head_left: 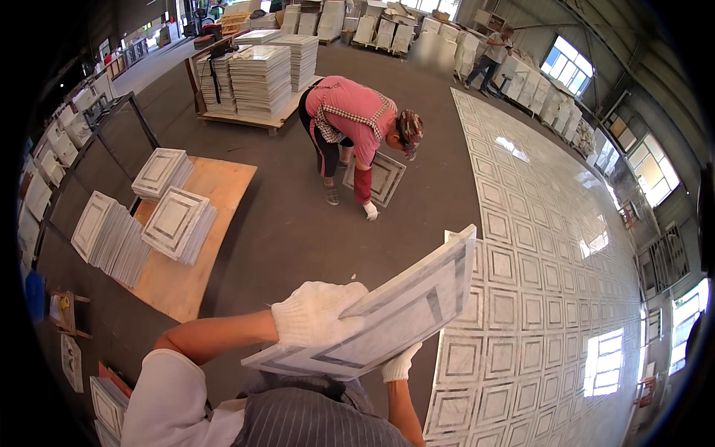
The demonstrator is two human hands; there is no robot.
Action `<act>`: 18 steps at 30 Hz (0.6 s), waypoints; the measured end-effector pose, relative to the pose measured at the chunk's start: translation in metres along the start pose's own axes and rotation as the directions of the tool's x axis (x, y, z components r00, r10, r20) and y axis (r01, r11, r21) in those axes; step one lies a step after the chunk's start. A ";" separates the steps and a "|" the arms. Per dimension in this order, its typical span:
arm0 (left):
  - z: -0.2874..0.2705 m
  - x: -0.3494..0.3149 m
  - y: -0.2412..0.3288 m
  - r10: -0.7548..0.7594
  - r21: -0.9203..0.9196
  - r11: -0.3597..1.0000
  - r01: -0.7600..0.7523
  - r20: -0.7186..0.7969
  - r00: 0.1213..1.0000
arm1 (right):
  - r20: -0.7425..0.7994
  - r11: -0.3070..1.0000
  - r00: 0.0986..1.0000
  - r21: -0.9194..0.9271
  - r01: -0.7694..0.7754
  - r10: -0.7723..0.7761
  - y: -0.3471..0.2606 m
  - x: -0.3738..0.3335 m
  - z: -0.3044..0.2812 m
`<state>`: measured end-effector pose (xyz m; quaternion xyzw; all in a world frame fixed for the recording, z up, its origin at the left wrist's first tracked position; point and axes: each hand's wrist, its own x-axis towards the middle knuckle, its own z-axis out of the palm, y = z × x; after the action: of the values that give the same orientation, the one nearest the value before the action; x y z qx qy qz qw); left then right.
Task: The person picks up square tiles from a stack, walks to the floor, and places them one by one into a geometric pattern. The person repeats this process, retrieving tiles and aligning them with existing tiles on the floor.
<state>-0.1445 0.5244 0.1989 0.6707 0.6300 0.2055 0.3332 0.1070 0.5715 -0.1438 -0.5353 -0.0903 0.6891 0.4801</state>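
Stone tile (pixel 406 309) in hand, we have our gloved left grip (pixel 319 313) closed over its upper edge and our right grip (pixel 401 363) at its lower edge, fingers too hidden for us to tell how firmly they close. It hangs tilted in front of our body, its longer visible run slanting from lower left to upper right, the far corner pointing toward the laid tiles (pixel 521 305) and the grey-framed face turned rightward. Beyond, we see a stooping co-worker (pixel 354 112) by another tile (pixel 377 179), and stacks (pixel 179 223) on a wooden board (pixel 227 182) leftward.
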 end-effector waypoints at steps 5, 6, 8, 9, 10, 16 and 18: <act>0.005 0.025 -0.014 0.156 -0.302 0.942 -0.145 0.013 0.988 | -0.025 1.000 1.000 -0.008 0.000 0.000 -0.005 0.003 -0.003; 0.008 0.026 -0.026 0.174 -0.394 0.904 -0.167 -0.018 0.985 | -0.059 0.999 0.997 -0.014 -0.046 0.045 -0.005 -0.004 0.004; 0.010 0.036 -0.032 0.098 -0.476 0.877 -0.069 0.037 0.994 | -0.121 0.994 0.987 -0.011 -0.106 0.104 -0.015 -0.011 0.020; 0.007 0.049 -0.032 0.086 -0.512 0.858 -0.044 0.059 0.995 | -0.054 0.996 0.995 0.023 -0.083 0.084 -0.019 -0.006 0.019; 0.005 0.061 -0.034 0.103 -0.484 0.874 -0.043 0.098 0.990 | 0.013 0.996 0.998 0.059 -0.064 0.064 -0.020 0.000 0.016; 0.003 0.139 -0.073 0.555 -0.247 0.808 -0.535 0.016 0.831 | 0.041 0.997 0.999 0.075 0.005 -0.008 -0.035 0.047 0.036; -0.005 0.170 -0.078 0.540 -0.288 0.818 -0.498 0.085 0.837 | 0.068 0.995 0.995 0.069 0.068 -0.073 -0.033 0.087 0.023</act>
<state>-0.1826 0.6908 0.1226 0.7834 0.3617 0.3122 0.3974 0.1092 0.6634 -0.1697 -0.4909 -0.1031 0.6928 0.5181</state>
